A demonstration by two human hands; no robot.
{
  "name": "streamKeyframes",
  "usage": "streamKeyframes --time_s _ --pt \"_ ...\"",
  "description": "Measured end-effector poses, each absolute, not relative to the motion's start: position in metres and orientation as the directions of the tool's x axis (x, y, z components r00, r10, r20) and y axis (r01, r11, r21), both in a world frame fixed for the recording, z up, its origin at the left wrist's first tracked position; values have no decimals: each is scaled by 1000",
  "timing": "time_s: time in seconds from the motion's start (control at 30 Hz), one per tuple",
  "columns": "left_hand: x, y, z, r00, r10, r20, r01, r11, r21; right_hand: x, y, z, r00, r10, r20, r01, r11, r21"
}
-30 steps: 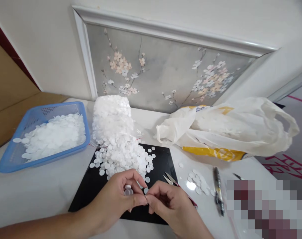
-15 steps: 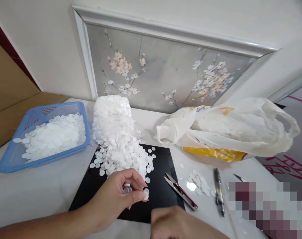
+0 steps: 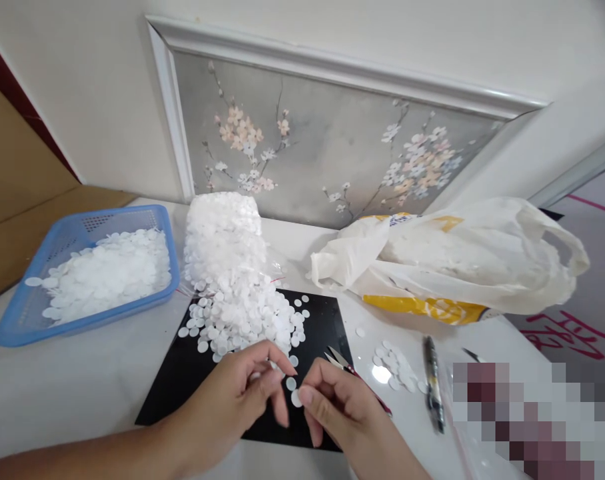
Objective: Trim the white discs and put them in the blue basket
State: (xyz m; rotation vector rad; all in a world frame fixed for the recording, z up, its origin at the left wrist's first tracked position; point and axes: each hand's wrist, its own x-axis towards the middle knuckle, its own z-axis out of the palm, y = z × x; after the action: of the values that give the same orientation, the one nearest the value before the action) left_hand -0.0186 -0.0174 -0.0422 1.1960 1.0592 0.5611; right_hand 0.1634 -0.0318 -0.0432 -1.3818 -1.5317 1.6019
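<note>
Over the black mat (image 3: 170, 387), my left hand (image 3: 232, 393) is curled with several small white plastic discs partly showing inside its fingers. My right hand (image 3: 352, 413) pinches one white disc (image 3: 296, 398) between thumb and forefinger, close to the left fingertips. Another loose disc (image 3: 291, 383) shows just above it. Beyond both hands, a heap of white discs (image 3: 247, 313) spills across the mat from a clear plastic bag (image 3: 225, 233) full of them. A pair of thread snips (image 3: 338, 358) lies partly hidden behind my right hand.
To the left stands a blue basket (image 3: 10, 327) holding many discs. A white and yellow plastic bag (image 3: 462, 260) lies at the back right. Nearer are a small group of discs (image 3: 395, 367) and a pen (image 3: 433, 387). A framed floral panel (image 3: 332, 133) backs the table.
My right hand has come up and inward to the left hand and now pinches a disc. The left fingertips no longer pinch the disc they held, and its lower fingers have extended.
</note>
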Motion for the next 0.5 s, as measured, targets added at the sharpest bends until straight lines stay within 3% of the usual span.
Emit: streamKeyframes --time_s 0.17,0.3,0.4,0.5 --pt "-18 -16 -46 399 837 -374 134 350 927 155 -37 -45 -269 917 -294 165 -256 -952" --pt "-17 -19 -45 405 833 -377 40 395 918 155 -36 -50 -287 930 -229 243 -161 -957" --pt "-15 -21 -43 365 809 -460 -60 514 856 166 -33 -48 -221 963 -152 374 -60 -926" --pt "-10 -26 -42 371 713 -595 -153 679 718 167 -38 -44 -227 970 -87 374 5 -927"
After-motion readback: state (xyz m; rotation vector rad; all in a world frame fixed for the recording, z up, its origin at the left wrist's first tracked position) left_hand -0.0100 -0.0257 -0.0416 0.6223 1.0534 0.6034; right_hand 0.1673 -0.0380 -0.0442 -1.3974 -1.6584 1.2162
